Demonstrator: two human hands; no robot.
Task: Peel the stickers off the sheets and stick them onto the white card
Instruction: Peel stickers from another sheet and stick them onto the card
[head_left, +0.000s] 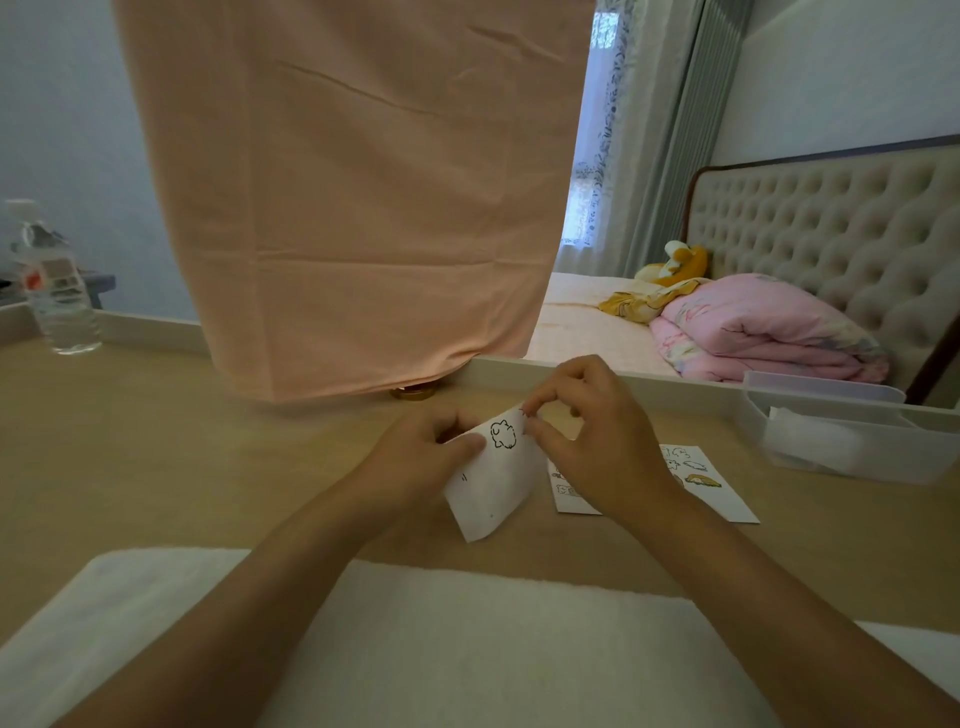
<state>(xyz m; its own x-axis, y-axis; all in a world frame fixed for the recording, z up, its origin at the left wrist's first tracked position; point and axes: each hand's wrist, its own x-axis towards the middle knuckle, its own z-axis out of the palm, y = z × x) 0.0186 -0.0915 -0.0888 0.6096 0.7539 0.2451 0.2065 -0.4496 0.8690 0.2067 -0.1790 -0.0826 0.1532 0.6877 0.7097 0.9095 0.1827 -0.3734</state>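
My left hand (415, 457) holds a small white sticker sheet (493, 486) tilted up above the wooden table, thumb on its face next to a black-outlined sticker (503, 434). My right hand (587, 441) pinches at the sheet's top right corner with thumb and forefinger. A second sheet (717, 486) with several stickers lies flat on the table, partly hidden under my right hand. A large white card (467, 639) lies near the table's front edge, below my forearms.
A peach cloth (353, 208) hangs down to the table behind the hands. A clear water bottle (54, 291) stands at the far left. A clear plastic box (852, 436) sits at the right. A bed with a pink blanket (763, 332) lies beyond the table.
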